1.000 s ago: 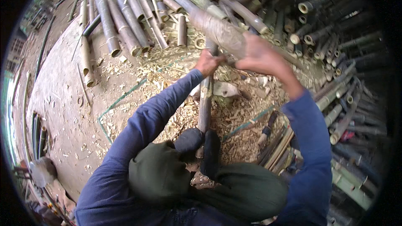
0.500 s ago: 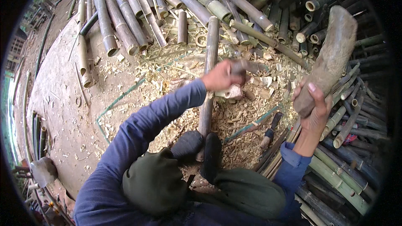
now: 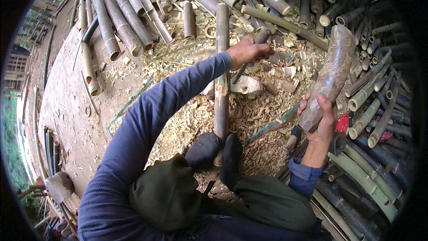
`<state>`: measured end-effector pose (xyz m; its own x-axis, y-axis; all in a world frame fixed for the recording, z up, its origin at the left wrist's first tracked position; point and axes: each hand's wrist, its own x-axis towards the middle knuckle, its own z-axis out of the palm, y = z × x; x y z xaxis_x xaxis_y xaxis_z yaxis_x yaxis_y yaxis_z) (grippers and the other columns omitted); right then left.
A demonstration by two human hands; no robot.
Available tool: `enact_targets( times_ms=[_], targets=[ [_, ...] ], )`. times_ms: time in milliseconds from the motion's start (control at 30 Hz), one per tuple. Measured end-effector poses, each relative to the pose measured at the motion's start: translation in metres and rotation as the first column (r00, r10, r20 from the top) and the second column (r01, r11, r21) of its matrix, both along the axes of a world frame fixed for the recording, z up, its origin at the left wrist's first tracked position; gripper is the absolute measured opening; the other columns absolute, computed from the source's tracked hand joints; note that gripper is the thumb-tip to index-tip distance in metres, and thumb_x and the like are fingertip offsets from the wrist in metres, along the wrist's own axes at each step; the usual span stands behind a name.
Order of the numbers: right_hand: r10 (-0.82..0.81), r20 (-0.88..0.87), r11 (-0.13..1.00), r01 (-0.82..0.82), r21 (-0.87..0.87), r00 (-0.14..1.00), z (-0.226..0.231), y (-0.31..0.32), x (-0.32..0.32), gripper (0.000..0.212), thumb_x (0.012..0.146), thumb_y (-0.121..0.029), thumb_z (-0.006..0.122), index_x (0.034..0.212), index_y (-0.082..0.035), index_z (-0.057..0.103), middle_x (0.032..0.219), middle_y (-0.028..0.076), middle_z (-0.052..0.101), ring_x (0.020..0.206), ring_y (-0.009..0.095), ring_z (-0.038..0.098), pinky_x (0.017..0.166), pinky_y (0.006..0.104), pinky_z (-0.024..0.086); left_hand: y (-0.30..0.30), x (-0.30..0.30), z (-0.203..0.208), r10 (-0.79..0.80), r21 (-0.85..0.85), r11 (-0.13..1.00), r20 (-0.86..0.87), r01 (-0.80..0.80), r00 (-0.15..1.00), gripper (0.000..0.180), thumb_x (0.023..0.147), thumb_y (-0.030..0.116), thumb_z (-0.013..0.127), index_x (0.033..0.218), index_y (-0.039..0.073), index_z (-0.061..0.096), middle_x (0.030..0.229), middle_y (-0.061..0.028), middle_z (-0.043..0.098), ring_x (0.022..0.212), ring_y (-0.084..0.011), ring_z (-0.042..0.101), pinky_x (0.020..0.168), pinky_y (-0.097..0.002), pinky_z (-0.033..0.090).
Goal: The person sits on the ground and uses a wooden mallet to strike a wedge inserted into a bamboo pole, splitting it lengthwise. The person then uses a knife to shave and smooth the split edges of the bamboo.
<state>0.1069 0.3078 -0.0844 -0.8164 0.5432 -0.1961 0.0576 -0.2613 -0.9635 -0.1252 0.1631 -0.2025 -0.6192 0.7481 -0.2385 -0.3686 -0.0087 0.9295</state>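
My left hand (image 3: 249,54) is closed around a chisel (image 3: 262,35), its thick handle sticking up past the fingers and its thin blade slanting down beside the bamboo pole (image 3: 221,111). A pale notch shows on that pole near the blade tip; I cannot tell if the two touch. The pole's near end lies between my dark-covered feet (image 3: 206,151), and its middle passes by a pale wood block (image 3: 248,86). Off to the right, my right hand (image 3: 322,122) grips the narrow lower end of a heavy wooden club (image 3: 329,73), raised upright and apart from the chisel.
Bamboo poles (image 3: 129,27) lie at the far side, and more bamboo is stacked at the right (image 3: 374,178). Wood chips (image 3: 178,120) cover the ground around the pole. A dark-handled tool (image 3: 293,137) lies near my right wrist.
My left hand has risen slightly, and the chisel has swung from lying sideways to slanting down toward the pole. The club and my right hand have shifted left and slightly downward. The view has shifted slightly.
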Motion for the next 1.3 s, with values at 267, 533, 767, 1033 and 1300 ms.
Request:
enact_targets(
  times_ms=[267, 533, 767, 1033, 1300],
  targets=[
    [0.039, -0.043, 0.99, -0.045, -0.134, 0.998, -0.01, 0.0, 0.002, 0.046, 0.083, -0.028, 0.07, 0.112, 0.006, 0.059, 0.088, 0.014, 0.065, 0.066, 0.023, 0.066, 0.058, 0.0363, 0.057, 0.004, -0.001, 0.008, -0.314, -0.254, 0.927, -0.118, 0.277, 0.942, 0.035, 0.085, 0.036, 0.077, 0.106, 0.008, 0.077, 0.096, -0.008, 0.06, 0.083, -0.0189, 0.057, 0.074, -0.033, 0.052],
    [0.068, -0.027, 0.991, -0.071, -0.115, 0.997, -0.013, 0.0, -0.002, 0.047, 0.084, -0.027, 0.069, 0.116, 0.005, 0.057, 0.088, 0.014, 0.064, 0.066, 0.022, 0.065, 0.058, 0.036, 0.056, 0.01, 0.001, 0.008, -0.387, -0.357, 0.879, -0.149, 0.315, 0.91, 0.032, 0.086, 0.047, 0.073, 0.106, 0.023, 0.08, 0.095, -0.007, 0.056, 0.091, -0.0183, 0.056, 0.081, -0.0326, 0.051],
    [0.066, -0.023, 0.99, -0.069, -0.126, 0.998, -0.015, 0.001, -0.004, 0.047, 0.085, -0.025, 0.069, 0.12, 0.005, 0.056, 0.089, 0.014, 0.063, 0.066, 0.022, 0.064, 0.058, 0.0368, 0.056, 0.008, 0.001, 0.009, -0.379, -0.33, 0.895, -0.207, 0.301, 0.902, 0.031, 0.087, 0.045, 0.073, 0.103, 0.019, 0.08, 0.093, -0.0065, 0.054, 0.08, -0.0152, 0.056, 0.074, -0.0303, 0.049],
    [0.128, 0.045, 0.991, -0.129, 0.034, 0.991, -0.007, 0.016, -0.003, 0.052, 0.085, -0.028, 0.071, 0.122, 0.005, 0.054, 0.093, 0.015, 0.064, 0.069, 0.022, 0.066, 0.059, 0.0352, 0.058, 0.004, -0.005, -0.02, -0.372, -0.208, 0.927, -0.609, 0.311, 0.7, 0.015, 0.091, 0.031, 0.069, 0.097, 0.019, 0.077, 0.081, 0.0011, 0.061, 0.079, -0.0132, 0.057, 0.073, -0.0289, 0.048],
    [-0.077, -0.383, 0.76, 0.303, 0.575, 0.921, 0.098, 0.079, -0.045, 0.044, 0.089, -0.016, 0.068, 0.124, 0.008, 0.055, 0.101, 0.019, 0.068, 0.081, 0.025, 0.071, 0.071, 0.0321, 0.059, -0.013, -0.007, -0.03, -0.178, -0.143, 0.962, -0.974, 0.232, 0.139, 0.026, 0.084, 0.016, 0.074, 0.108, 0.024, 0.072, 0.097, 0.0037, 0.073, 0.09, -0.021, 0.067, 0.101, -0.0465, 0.041]
  ],
)
